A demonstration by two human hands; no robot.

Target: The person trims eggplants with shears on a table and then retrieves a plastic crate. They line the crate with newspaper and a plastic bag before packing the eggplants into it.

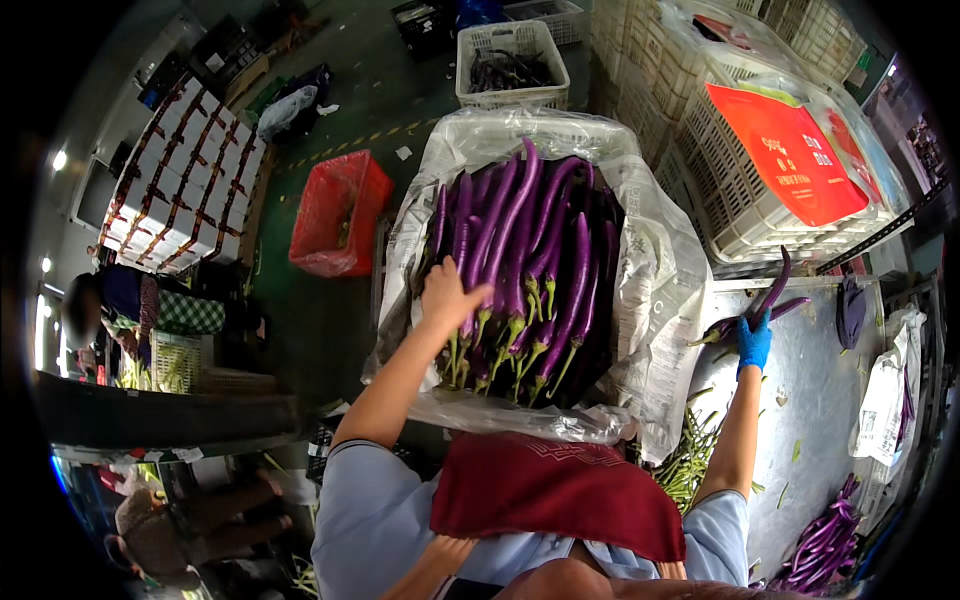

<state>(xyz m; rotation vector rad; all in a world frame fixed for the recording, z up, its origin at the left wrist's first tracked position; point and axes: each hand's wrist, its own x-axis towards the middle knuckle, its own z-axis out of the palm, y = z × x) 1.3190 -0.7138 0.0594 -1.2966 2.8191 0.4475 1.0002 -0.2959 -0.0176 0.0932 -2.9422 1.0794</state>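
Observation:
Long purple eggplants [540, 240] with green stems fill a crate in front of me, lined with a printed whitish plastic sheet [660, 270]. My bare left hand [450, 298] rests on the eggplants at the left side, thumb stretched out from the fingers. To the right, my right hand [754, 343], in a blue glove, is closed around an eggplant [776, 285] over a metal table [820, 390]. Another eggplant [792, 307] lies by that hand. The palm side of the glove is hidden.
Cut green stems [695, 455] lie on the table's near left part, thinner purple eggplants [820, 545] at its near right. Stacked white crates [730, 190] bound the far right. A red bin [340, 212] and a white crate [513, 40] stand on the floor. Other people [165, 510] are at left.

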